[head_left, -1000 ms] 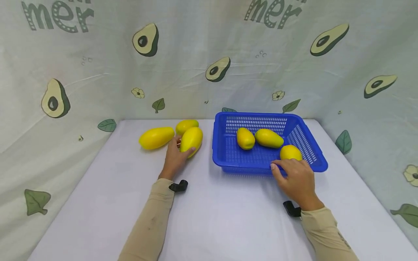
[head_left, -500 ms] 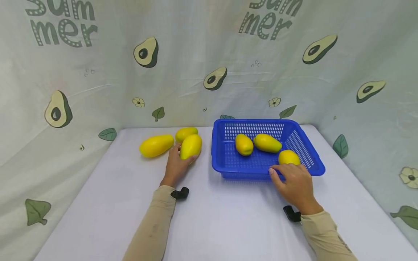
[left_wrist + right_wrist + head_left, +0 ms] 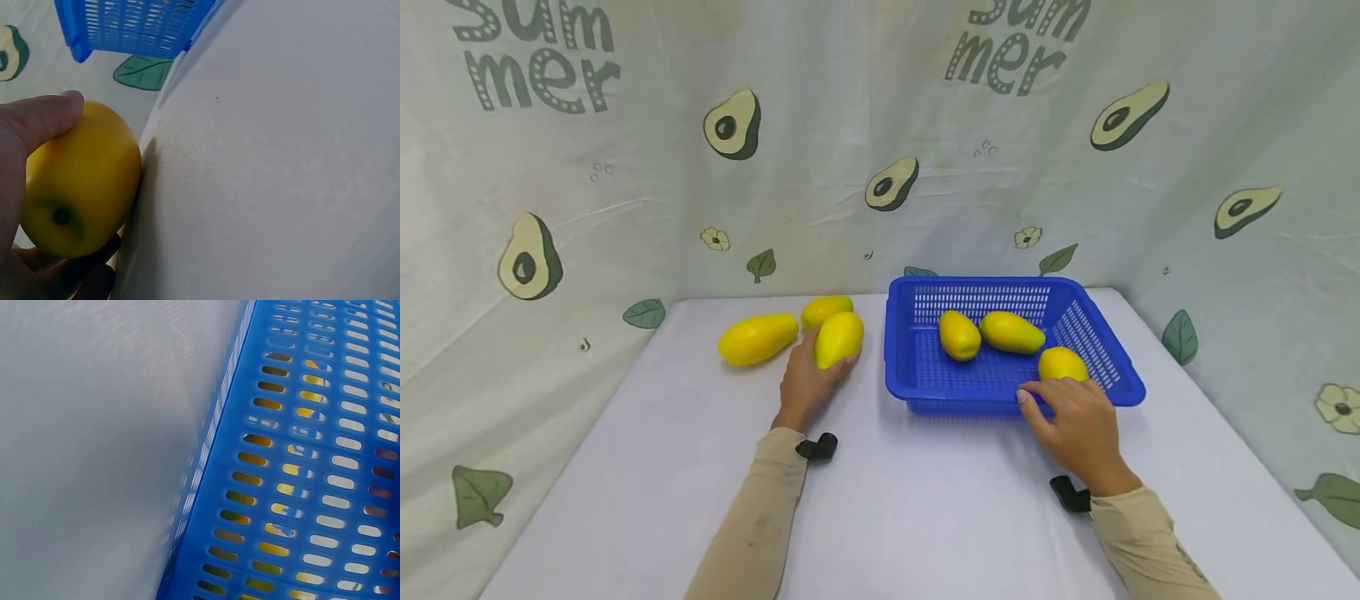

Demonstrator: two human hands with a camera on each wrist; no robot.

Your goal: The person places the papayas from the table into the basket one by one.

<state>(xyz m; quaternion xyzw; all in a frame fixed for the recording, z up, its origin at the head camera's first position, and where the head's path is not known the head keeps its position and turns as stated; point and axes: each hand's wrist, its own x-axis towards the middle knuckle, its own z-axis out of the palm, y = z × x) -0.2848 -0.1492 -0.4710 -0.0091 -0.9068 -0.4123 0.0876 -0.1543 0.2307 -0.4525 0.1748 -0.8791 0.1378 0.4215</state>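
One fruit (image 3: 838, 340), smooth, glossy and egg-shaped with a dark dimple at one end, is in your left hand (image 3: 808, 383). Just behind it lies a smaller fruit (image 3: 827, 310) with a green tinge, and to the left of your hand a long fruit (image 3: 757, 339), tapered and plain yellow. Your basket (image 3: 951, 392) is blue plastic, its walls cut with rows of rounded slots. Inside are a blunt fruit (image 3: 960, 336), a pear-shaped fruit (image 3: 1012, 332) lying beside it, and a round fruit (image 3: 1063, 365) near your right hand (image 3: 1078, 421). White cloth covers the table (image 3: 917, 500); the backdrop (image 3: 820, 125) is wrinkled and printed with avocados.

For room, you have a strip of cloth between the egg-shaped fruit and the basket's left wall, and a broad stretch nearer you. The smaller fruit sits close to the table's far edge. Blue basket floor shows left of the blunt fruit.

Your left arm reaches forward, thumb on one side of its fruit and fingers curled round the other; you cannot tell whether that fruit touches the cloth. Your right hand comes in palm down, fingers bent over the basket's near rim; their tips are hidden in the head view.
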